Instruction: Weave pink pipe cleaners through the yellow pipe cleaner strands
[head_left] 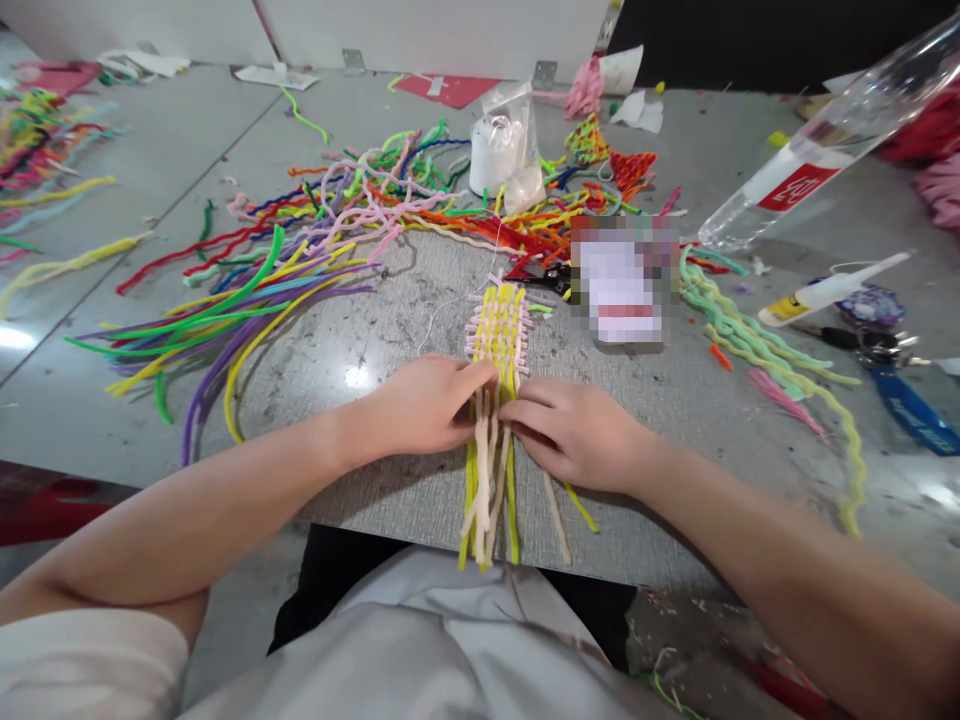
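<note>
A small woven strip point(498, 325) of yellow and pale pink fuzzy pipe cleaners lies on the grey table in front of me. Its loose yellow and cream ends point(484, 490) run down past the near table edge. My left hand point(439, 400) is closed at the lower left of the weave, thumb and fingers pinching the cream strands. From the other side, my right hand point(574, 430) has its fingertips closed on strands at the lower right. The fingers cover the part of the weave between them.
A pile of colourful pipe cleaners point(337, 215) spreads behind and left of the weave. A white thread spool point(491, 155), dark-handled scissors point(551, 278), and a blurred-out object point(622, 285) lie beyond it. To the right are a tilted clear bottle point(817, 165), a glue tube point(825, 290) and a blue lanyard point(911, 405).
</note>
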